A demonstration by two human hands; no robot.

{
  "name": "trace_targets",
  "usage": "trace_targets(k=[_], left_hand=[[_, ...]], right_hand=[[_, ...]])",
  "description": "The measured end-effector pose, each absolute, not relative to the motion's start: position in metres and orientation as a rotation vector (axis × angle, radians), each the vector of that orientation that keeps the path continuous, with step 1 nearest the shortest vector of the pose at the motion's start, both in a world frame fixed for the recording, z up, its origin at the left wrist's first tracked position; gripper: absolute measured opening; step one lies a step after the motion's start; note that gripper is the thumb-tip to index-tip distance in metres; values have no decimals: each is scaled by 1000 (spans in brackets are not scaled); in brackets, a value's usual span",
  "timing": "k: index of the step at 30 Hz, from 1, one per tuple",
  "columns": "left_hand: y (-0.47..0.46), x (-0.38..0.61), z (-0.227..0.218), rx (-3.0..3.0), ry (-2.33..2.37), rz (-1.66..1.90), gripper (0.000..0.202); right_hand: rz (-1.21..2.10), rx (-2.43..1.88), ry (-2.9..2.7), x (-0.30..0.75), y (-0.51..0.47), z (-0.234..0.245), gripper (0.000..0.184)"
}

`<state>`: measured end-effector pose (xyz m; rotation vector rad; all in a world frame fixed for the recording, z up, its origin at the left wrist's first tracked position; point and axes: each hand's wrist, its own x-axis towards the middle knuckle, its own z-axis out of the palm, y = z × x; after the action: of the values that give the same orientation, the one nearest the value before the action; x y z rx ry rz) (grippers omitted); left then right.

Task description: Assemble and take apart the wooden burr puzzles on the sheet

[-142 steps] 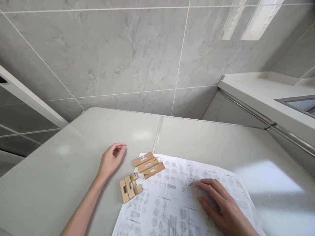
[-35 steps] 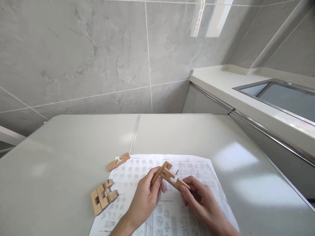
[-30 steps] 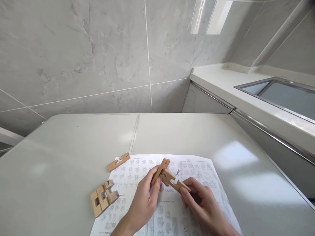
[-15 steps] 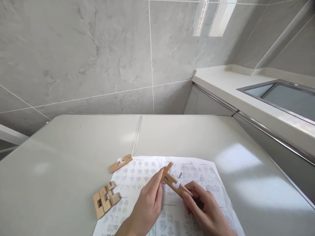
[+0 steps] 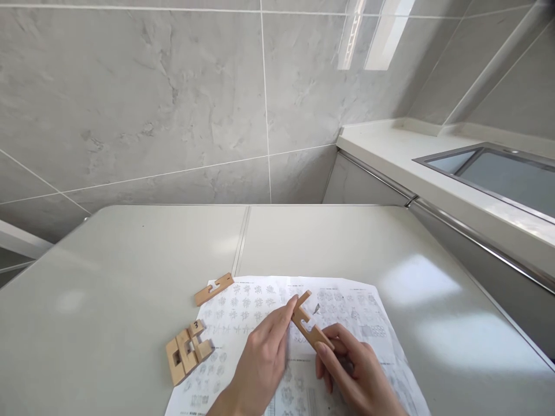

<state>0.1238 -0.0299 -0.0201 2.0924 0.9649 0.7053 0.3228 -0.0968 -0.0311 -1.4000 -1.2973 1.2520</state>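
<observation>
My left hand point(image 5: 262, 364) and my right hand point(image 5: 353, 370) meet above a printed instruction sheet point(image 5: 368, 315). Together they hold two flat notched wooden puzzle pieces point(image 5: 306, 323) crossed into each other. The left fingers pinch the upper end; the right fingers grip the lower end. A single notched wooden piece point(image 5: 213, 289) lies at the sheet's top left corner. A partly joined cluster of wooden pieces marked "3" point(image 5: 187, 352) rests on the table to the left of my left hand.
The pale grey table point(image 5: 130, 260) has a seam down its middle and meets a grey tiled wall point(image 5: 173, 104). On the right stands a white counter point(image 5: 399, 147) with an inset sink point(image 5: 498, 167) and a metal rail along its edge.
The two pieces, taken up from the table since the oldest frame, have turned in my hands and sit more tightly crossed. The written number no longer shows.
</observation>
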Motion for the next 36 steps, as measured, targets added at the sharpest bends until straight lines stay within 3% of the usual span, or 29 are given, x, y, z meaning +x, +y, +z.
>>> trace_targets(k=[11, 16, 28, 36], left_hand=[[-40, 134, -25, 2249, 783, 731, 76], [-44, 133, -28, 2461, 772, 677, 84], [-42, 130, -21, 2668, 792, 991, 41], [-43, 131, -23, 2656, 799, 989, 41]], right_hand=[[1255, -1329, -1284, 321, -94, -47, 37], [1159, -1374, -1382, 321, -94, -51, 44], [1072, -1385, -1421, 321, -99, -51, 46], [1068, -1359, -1481, 321, -99, -46, 43]])
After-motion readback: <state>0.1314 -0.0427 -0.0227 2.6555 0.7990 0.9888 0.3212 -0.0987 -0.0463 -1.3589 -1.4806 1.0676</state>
